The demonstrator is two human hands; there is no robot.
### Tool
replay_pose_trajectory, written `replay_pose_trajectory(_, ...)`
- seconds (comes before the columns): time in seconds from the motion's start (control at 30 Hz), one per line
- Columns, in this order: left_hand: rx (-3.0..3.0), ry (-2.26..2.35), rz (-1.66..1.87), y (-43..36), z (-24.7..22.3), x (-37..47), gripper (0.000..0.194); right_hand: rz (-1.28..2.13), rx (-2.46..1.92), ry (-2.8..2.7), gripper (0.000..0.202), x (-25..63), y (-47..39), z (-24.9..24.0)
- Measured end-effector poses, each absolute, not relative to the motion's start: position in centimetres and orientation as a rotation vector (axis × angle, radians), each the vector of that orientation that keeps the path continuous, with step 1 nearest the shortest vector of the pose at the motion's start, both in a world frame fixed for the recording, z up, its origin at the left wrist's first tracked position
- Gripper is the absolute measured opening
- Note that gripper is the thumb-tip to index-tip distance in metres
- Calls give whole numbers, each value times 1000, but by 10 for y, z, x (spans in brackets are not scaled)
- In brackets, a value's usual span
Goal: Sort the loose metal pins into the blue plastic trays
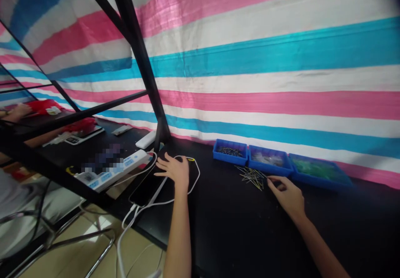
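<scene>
My left hand has its fingers spread over the upper end of a dark phone with white cables plugged into its lower end. On the right, my right hand pinches at the edge of a loose pile of thin metal pins; what lies between the fingertips is too small to tell. Behind the pile stand three blue trays: the left tray holds dark pins, the middle tray clear pieces, the right tray green pieces.
A white power strip lies left of the phone, beyond a black metal frame. Farther left are a small scale, red bags and another person's hand and arm. A striped sheet hangs behind the black table.
</scene>
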State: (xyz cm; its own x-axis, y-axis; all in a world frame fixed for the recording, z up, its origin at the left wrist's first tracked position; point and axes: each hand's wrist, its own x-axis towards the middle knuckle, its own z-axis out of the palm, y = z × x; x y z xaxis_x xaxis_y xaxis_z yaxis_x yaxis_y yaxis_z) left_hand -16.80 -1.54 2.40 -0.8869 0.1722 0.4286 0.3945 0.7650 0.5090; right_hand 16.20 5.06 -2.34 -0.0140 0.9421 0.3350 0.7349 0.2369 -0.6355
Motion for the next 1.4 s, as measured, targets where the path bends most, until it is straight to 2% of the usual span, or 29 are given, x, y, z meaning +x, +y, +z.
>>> replay_pose_trajectory(0.3, -588, -2489, -1003, -15, 40, -150, 54, 368, -1514, -1787, 35, 161, 49, -21)
replay_pose_trajectory(0.5, -1251, -2332, -1065, -3, 34, -83, 39, 366, -1445, -1743, 35, 162, 53, -29)
replay_pose_trajectory(0.67, -1942, -2178, -1194, -7, 11, -27, 18, 352, -1423, -1727, 36, 164, 55, -30)
replay_pose_trajectory(0.83, -2329, -2020, -1186, -13, -8, -1, 22, 443, -1354, -1750, 34, 159, 48, -25)
replay_pose_trajectory(1.07, -2392, -2028, -1259, -15, -10, 0, 31, 812, -1300, -1604, 34, 142, 37, -18)
replay_pose_trajectory(1.4, -2351, -2135, -1459, -10, -2, -6, 20, 1051, -1261, -1573, 34, 135, 29, -15)
